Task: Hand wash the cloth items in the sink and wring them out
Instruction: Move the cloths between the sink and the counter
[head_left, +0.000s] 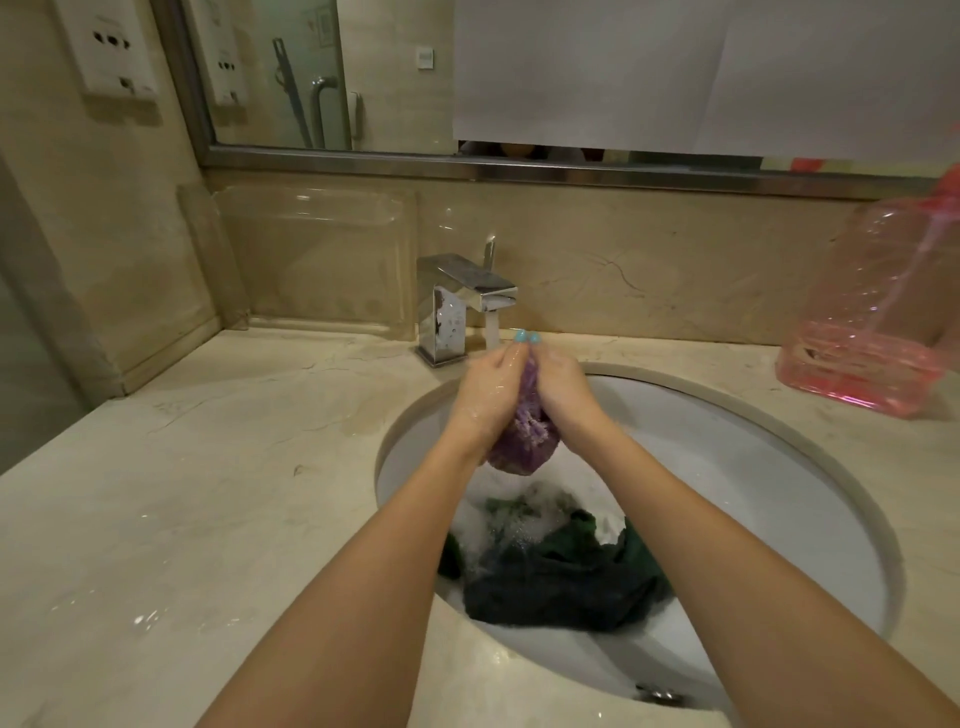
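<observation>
- Purple cloth (523, 441) is squashed between both hands, above the far side of the sink (779, 467) and close to the tap (467, 296).
- Left hand (488, 389) and right hand (563, 387) both curl round it and grip it tight — they look wet and soapy.
- Water (492, 330) runs from the tap, right by the fingertips.
- I think this is the rinse-and-squeeze step for this one cloth.
- It is a long lump — its long way runs from the tap end back toward the person.
- Its thin end points at the tap. Its fat end pokes out under the wrists and points down into the sink.
- Dark cloths (561, 582) lie in suds at the bottom, not yet wrung.
- Next, I think, the hands need to twist hard in opposite ways over the sink so the drips fall in.
</observation>
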